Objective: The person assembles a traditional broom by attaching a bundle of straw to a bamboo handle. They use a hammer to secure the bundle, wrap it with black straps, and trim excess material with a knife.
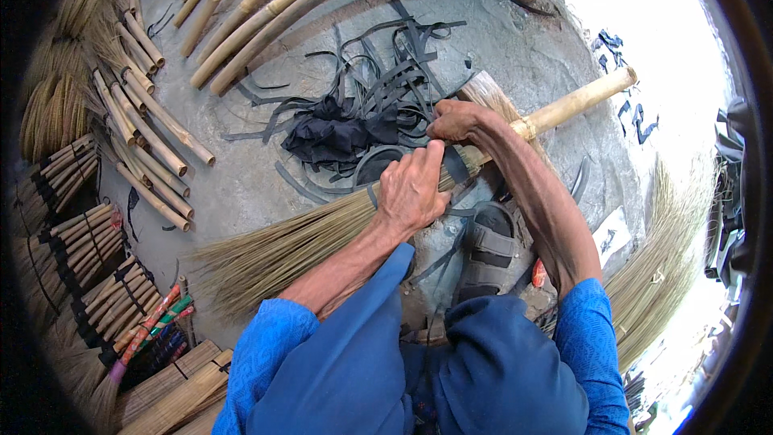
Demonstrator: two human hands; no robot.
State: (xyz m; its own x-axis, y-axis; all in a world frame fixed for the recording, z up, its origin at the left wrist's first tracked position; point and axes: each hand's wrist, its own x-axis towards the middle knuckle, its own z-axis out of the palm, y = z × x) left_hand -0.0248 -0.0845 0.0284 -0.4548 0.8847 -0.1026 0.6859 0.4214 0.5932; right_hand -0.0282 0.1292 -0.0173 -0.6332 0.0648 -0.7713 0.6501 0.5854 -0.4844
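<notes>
Your left hand [412, 187] is clenched around the broom [322, 234], gripping it from above where the grass bristles gather into the neck. Your right hand [456, 121] sits just beyond it, fingers pinched on a black strip [456, 163] that wraps the joint between bristles and bamboo handle [576, 101]. The two hands are close, almost touching, with the strip between them.

The broom lies at a slant across the concrete floor [523, 48]: the handle runs up and to your right, the bristles fan out down and to your left, ending near your left elbow. Your sandal [489, 251] rests on the floor right beneath the neck, below your right forearm.

Just beyond your hands lies a tangle of loose black strips [386, 72] with a bunched black cloth [334, 133] in the middle of it. Farther out, long bamboo poles [258, 20] lie side by side. To your left, short bamboo handles [149, 145] are spread in a rough row, and past them bundles of finished brooms [56, 105] are stacked along the edge. Near your left knee a couple of brooms have coloured wrapped handles [153, 322]. Loose grass [660, 274] lies on your right.
</notes>
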